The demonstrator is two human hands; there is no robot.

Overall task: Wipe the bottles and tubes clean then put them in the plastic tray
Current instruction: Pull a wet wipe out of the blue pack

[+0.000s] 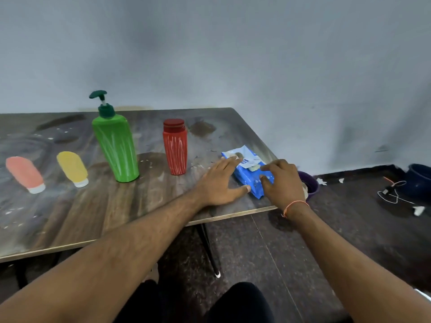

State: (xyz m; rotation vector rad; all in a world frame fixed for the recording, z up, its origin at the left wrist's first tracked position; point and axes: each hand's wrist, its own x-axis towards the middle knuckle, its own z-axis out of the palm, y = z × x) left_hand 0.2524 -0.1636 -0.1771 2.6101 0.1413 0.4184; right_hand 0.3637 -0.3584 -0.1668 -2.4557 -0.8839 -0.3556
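Observation:
A green pump bottle (116, 148) and a red bottle (175, 148) stand upright on the table, both streaked with white. To their left a pink tube (24, 173) and a yellow tube (72, 167) lie flat. At the table's right end lies a blue pack of wet wipes (248, 173) with its flap lifted. My left hand (220, 183) rests on the pack's left side with fingers stretched out. My right hand (281, 180) hovers over the pack's right side, fingers loosely bent near the opening. No plastic tray is in view.
The wooden table (93, 217) is stained and its right corner lies just past the pack. On the floor beyond it sit a purple bowl (311, 183), a dark blue tub (419, 180), a white cable (391, 194) and paper scraps.

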